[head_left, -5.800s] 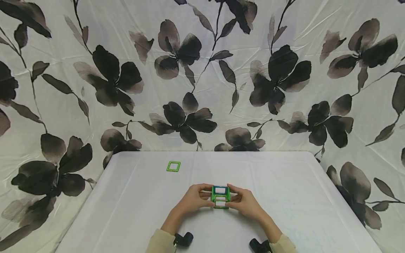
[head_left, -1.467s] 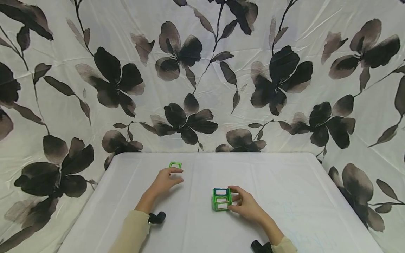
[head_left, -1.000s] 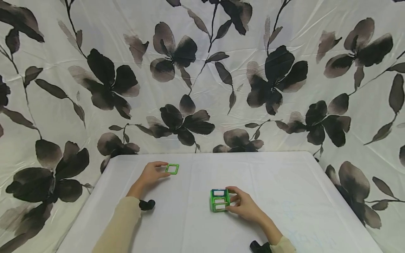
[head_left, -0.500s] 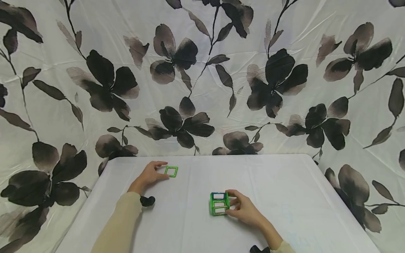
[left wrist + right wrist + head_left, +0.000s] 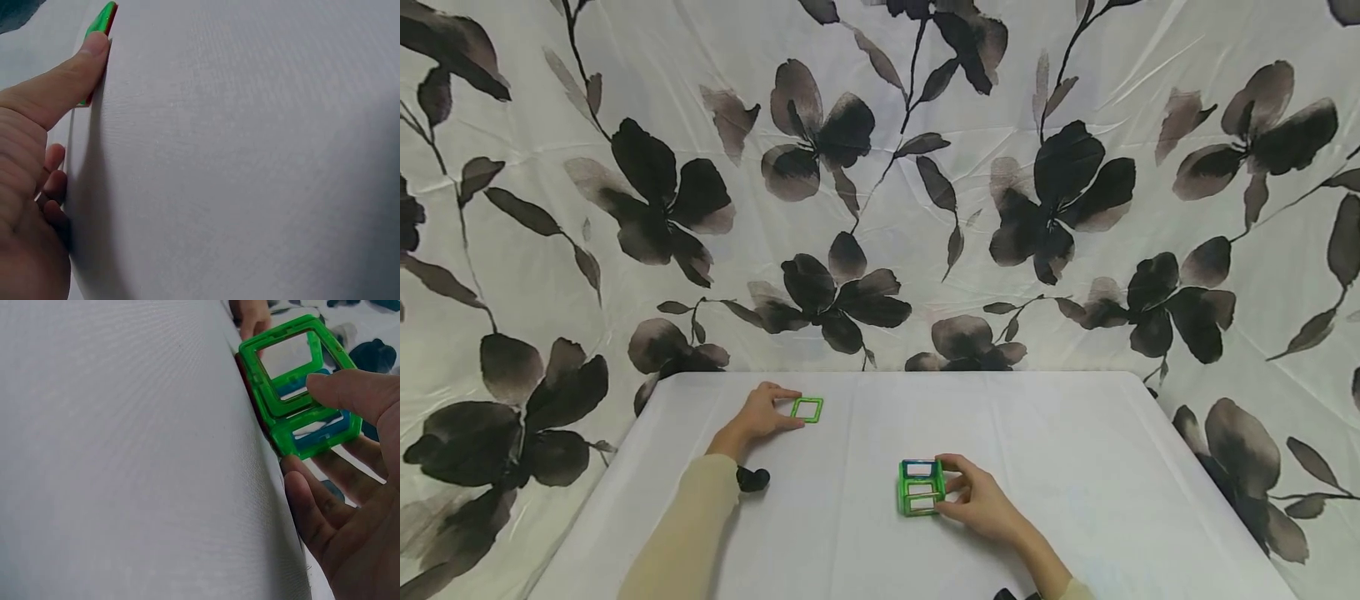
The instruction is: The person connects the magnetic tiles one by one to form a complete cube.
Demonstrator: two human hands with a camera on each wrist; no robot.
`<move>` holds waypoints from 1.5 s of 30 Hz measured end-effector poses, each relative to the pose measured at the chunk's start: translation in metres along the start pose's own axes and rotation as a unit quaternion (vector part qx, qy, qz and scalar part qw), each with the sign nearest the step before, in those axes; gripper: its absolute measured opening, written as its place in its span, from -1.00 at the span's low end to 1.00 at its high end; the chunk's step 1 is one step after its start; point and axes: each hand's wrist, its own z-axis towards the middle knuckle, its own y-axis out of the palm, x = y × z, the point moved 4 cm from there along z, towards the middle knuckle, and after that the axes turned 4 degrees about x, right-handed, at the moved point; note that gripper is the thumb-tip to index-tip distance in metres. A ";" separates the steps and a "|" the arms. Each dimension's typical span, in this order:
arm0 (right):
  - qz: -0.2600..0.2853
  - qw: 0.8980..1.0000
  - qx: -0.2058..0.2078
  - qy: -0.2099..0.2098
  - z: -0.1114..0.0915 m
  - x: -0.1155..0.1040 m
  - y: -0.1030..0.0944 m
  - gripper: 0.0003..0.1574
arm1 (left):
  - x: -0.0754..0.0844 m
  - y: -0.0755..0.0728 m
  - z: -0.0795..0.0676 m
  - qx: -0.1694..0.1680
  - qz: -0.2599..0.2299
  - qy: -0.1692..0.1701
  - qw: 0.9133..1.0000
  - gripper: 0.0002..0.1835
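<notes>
At the table's back left, my left hand (image 5: pixel 760 414) pinches a flat green square magnetic tile (image 5: pixel 818 410) by its left side, index finger at the far edge and thumb at the near edge. In the left wrist view the thumb (image 5: pixel 65 81) lies against the tile (image 5: pixel 100 22), which shows a red edge underneath. Right of the table's middle, my right hand (image 5: pixel 985 500) holds a small box of green and blue magnetic tiles (image 5: pixel 902 492) by its right side. The right wrist view shows the thumb across the box's green frame (image 5: pixel 275 406), with other fingers around its side.
Both things rest on a white-covered table (image 5: pixel 1075 442). Behind it hangs a white cloth (image 5: pixel 955 333) with dark flowers. A black wrist camera (image 5: pixel 752 478) sits on the left wrist, close over the tabletop.
My left hand has let go of the box, gone to the back left and taken hold of the green tile from its left side. My right hand stays on the box.
</notes>
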 end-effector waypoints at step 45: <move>-0.010 1.000 0.002 -0.008 -0.001 -0.007 0.002 -0.15 | 0.119 0.025 -0.126 0.105 -0.092 0.034 0.990 -0.33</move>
